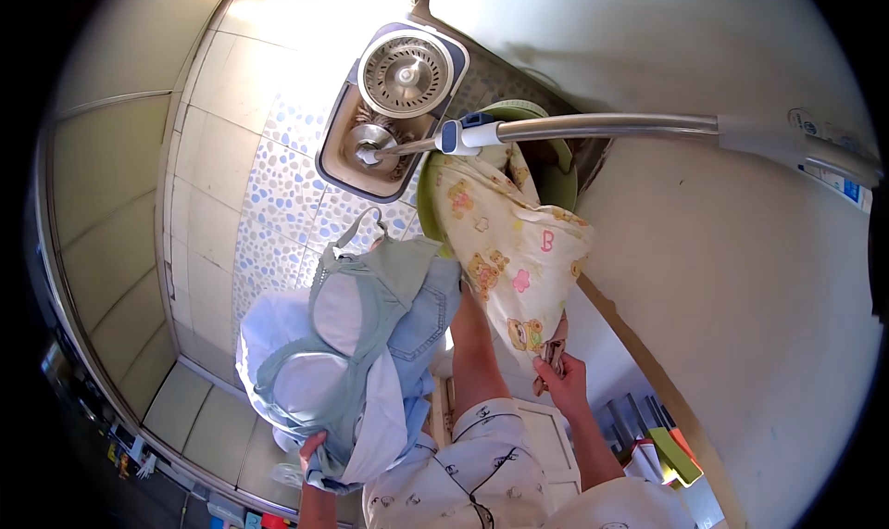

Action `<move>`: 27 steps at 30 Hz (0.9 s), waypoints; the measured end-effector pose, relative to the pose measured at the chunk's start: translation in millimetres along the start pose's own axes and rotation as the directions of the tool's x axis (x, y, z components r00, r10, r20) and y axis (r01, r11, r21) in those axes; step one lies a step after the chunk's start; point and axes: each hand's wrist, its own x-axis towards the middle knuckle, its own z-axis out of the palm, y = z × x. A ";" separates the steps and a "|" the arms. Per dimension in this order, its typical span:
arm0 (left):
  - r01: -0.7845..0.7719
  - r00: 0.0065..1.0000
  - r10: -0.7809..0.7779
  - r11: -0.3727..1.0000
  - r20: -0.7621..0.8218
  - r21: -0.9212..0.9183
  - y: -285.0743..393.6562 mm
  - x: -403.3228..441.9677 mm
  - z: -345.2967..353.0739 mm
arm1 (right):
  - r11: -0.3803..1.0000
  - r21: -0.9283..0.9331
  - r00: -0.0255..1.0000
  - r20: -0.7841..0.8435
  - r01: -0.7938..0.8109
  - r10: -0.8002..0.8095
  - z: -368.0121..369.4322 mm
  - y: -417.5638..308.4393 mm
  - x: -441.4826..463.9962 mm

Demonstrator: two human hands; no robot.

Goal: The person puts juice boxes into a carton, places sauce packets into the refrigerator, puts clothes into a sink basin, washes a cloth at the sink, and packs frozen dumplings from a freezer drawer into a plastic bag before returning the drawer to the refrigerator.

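Note:
On the left, my left hand (313, 447) grips the underside of a bundle of clothes. A pale green bra (366, 330) lies on top of it, with blue denim (417, 330) and white fabric (264, 339) around it. My right hand (563, 381) is closed on the lower end of a cream cloth (514, 251) printed with bears, flowers and a letter B. A small brownish patterned piece shows at those fingers; I cannot tell whether it belongs to the cloth. The cloth's upper end lies over a green basin (560, 182).
A mop bucket (329, 163) with a metal spin basket (407, 73) stands on the tiled floor. Its mop pole (611, 126) slants across to the right, above the basin. At lower right are several upright handles beside a green and white item (674, 457). Cabinets (111, 186) line the left.

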 end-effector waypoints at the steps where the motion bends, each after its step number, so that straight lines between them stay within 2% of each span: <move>1: -0.004 1.000 0.004 1.000 0.007 -0.008 0.4 -2.7 -0.3 | 0.989 -0.127 0.997 0.036 0.075 -0.071 0.7 2.6 -0.1; 3: 0.047 0.998 -0.044 0.997 0.037 -0.069 0.0 -4.8 -4.9 | 0.903 -0.363 0.972 0.128 0.232 -0.198 7.6 6.3 1.6; 5: 0.049 0.999 -0.046 0.994 0.024 -0.102 0.4 -8.5 -11.1 | 0.615 -0.574 0.840 0.320 0.540 -0.438 33.9 -2.9 -4.0; 7: -0.005 0.999 0.001 0.995 -0.038 -0.098 -1.6 -10.8 -22.9 | 0.672 -0.483 0.820 0.436 0.561 -0.371 67.8 4.1 -14.0; 8: -0.015 0.999 0.010 0.993 -0.044 -0.116 -3.1 -8.2 -30.6 | 0.588 -0.363 0.687 0.467 0.723 -0.556 84.3 5.2 -13.8; 10: -0.030 0.998 0.020 0.988 -0.065 -0.151 -5.3 -9.8 -52.1 | 0.566 -0.233 0.598 0.489 0.791 -0.635 102.7 5.7 -24.1; 12: -0.064 0.995 0.055 0.993 -0.083 -0.101 -1.4 -14.7 -72.9 | 0.733 -0.230 0.713 0.533 0.641 -0.456 108.9 8.2 -47.0; 14: -0.090 0.994 0.085 0.993 -0.072 -0.070 6.1 -19.0 -77.3 | 0.931 -0.135 0.864 0.435 0.340 -0.253 97.3 27.2 -54.4; 15: -0.097 0.994 0.094 0.993 -0.058 -0.065 8.4 -21.7 -74.0 | 0.982 -0.074 0.907 0.401 0.174 -0.130 85.2 32.8 -53.0; 17: -0.109 0.993 0.107 0.993 -0.039 -0.054 13.3 -26.9 -65.7 | 0.982 0.188 0.969 0.247 -0.033 -0.015 49.4 11.6 -52.9; 18: -0.113 0.993 0.112 0.993 -0.032 -0.041 14.7 -28.1 -58.3 | 0.985 0.175 0.999 0.032 0.011 -0.017 28.9 3.0 -51.8; 19: -0.115 0.993 0.115 0.993 -0.027 -0.032 15.0 -29.4 -50.3 | 0.949 0.291 0.991 -0.090 0.123 -0.101 7.0 -7.0 -47.0; 20: -0.116 0.993 0.115 0.993 -0.024 -0.021 16.7 -30.8 -41.4 | 0.940 0.254 0.947 -0.280 0.228 -0.154 -12.4 -13.5 -44.2; 21: -0.119 0.993 0.119 0.993 -0.024 -0.006 16.9 -32.0 -33.9 | 0.904 0.252 0.900 -0.363 0.345 -0.242 -29.1 -26.7 -40.7; 22: -0.119 0.993 0.119 0.993 -0.024 -0.001 19.1 -33.6 -28.8 | 0.884 0.228 0.826 -0.505 0.407 -0.250 -40.3 -36.4 -36.2; 24: -0.120 0.993 0.120 0.993 -0.021 0.004 18.1 -36.4 -24.2 | 0.888 0.105 0.737 -0.606 0.447 -0.299 -47.0 -69.6 -32.1; 27: -0.101 0.995 0.102 0.992 0.018 -0.073 12.6 -32.8 -31.2 | 0.884 -0.118 0.723 -0.533 0.453 -0.441 -33.9 -100.4 -10.1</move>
